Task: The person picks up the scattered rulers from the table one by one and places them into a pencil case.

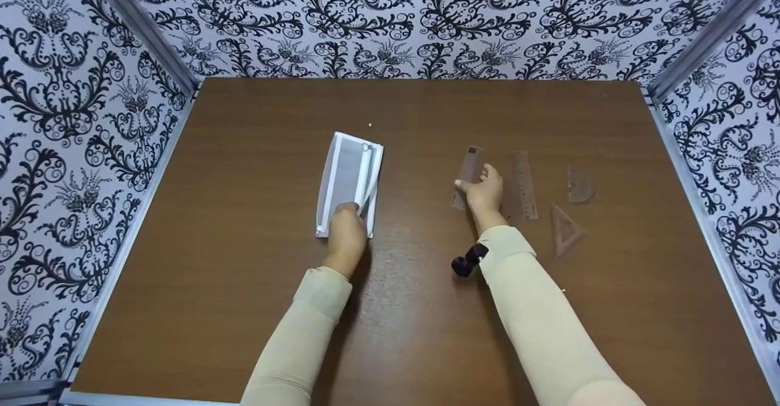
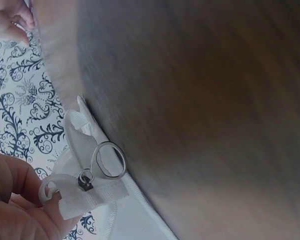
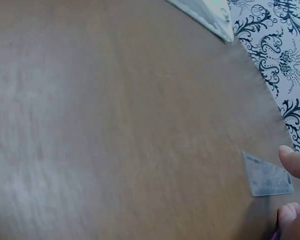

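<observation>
A white pouch (image 1: 347, 180) with a greyish panel lies on the left half of the table. My left hand (image 1: 347, 235) grips its near end; in the left wrist view, the curled fingers of that hand (image 2: 25, 205) hold the white zip edge (image 2: 90, 197) beside a metal ring (image 2: 108, 160). My right hand (image 1: 484, 195) is over a clear ruler (image 1: 468, 174), thumb and fingers apart. In the right wrist view, the ruler (image 3: 268, 179) shows beside the thumb and fingers of this hand (image 3: 295, 192); contact is unclear.
Right of my right hand lie a second clear ruler (image 1: 526, 185), a protractor (image 1: 582, 185) and a triangle (image 1: 565, 230). A black object (image 1: 468, 261) is by my right cuff. Patterned walls (image 1: 390, 22) stand around the brown table (image 1: 256, 308).
</observation>
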Demonstrator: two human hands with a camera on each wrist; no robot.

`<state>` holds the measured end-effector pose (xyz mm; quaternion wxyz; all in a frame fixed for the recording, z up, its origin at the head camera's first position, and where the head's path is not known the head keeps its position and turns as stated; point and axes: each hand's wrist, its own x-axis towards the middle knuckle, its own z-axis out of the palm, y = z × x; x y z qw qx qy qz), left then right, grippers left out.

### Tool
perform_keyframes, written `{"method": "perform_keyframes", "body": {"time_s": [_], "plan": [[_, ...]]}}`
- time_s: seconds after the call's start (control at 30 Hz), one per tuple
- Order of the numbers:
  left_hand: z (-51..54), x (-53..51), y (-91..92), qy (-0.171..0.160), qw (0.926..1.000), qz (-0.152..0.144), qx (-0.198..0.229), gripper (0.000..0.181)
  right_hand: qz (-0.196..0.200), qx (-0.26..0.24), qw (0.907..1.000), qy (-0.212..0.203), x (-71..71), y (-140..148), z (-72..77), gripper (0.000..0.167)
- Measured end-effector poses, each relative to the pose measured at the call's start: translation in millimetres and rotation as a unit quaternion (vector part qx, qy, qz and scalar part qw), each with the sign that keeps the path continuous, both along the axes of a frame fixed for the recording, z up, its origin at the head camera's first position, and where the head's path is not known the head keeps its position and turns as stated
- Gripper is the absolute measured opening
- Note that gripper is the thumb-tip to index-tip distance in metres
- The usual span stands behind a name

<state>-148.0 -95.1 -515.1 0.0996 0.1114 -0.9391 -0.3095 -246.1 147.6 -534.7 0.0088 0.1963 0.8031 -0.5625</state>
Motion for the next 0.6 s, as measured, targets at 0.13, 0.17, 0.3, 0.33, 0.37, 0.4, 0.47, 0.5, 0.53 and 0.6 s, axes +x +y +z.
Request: {"method": "perform_keyframes", "body": {"time_s": [0.13, 0.17, 0.3, 0.33, 0.37, 0.4, 0.47, 0.5, 0.53, 0.6], "plan": [[0.4, 0.9, 0.2, -0.002, 1.0, 0.001, 0.005, 0.021, 0.0, 0.027, 0.9996, 0.011, 0.2, -2, -4.9, 0.077], [0.7, 1.1, 0.4, -0.004, 1.0, 0.0, 0.005, 0.021, 0.001, 0.034, 0.9993, 0.014, 0.5, -3, -5.9, 0.077], [1.3, 1.5, 0.7, -0.019, 0.9998, 0.001, 0.006, 0.023, 0.005, 0.061, 0.9979, 0.022, 2.0, -5, -8.1, 0.076], [1.5, 1.3, 0.7, -0.023, 0.9997, 0.001, 0.006, 0.023, 0.007, 0.068, 0.9974, 0.022, 2.1, -5, -8.2, 0.075], [1.6, 1.0, 0.5, -0.025, 0.9997, 0.002, 0.006, 0.024, 0.008, 0.074, 0.997, 0.022, 2.0, -6, -8.2, 0.075], [1.7, 0.6, 0.4, -0.027, 0.9996, 0.003, 0.008, 0.024, 0.009, 0.081, 0.9964, 0.022, 1.8, -6, -7.9, 0.075], [1.7, -0.2, 0.0, -0.029, 0.9995, 0.002, 0.01, 0.024, 0.01, 0.091, 0.9956, 0.02, 1.1, -8, -7.2, 0.074], [1.6, -0.6, -0.1, -0.029, 0.9995, 0.001, 0.012, 0.025, 0.01, 0.096, 0.9952, 0.019, 0.4, -8, -6.7, 0.074], [1.5, -0.9, -0.3, -0.028, 0.9995, 0.001, 0.014, 0.025, 0.01, 0.099, 0.9949, 0.018, -0.1, -9, -6.2, 0.074], [0.8, -1.4, -0.6, -0.02, 0.9997, 0.0, 0.012, 0.024, 0.009, 0.098, 0.9949, 0.023, -1.2, -11, -5.2, 0.074]]}}
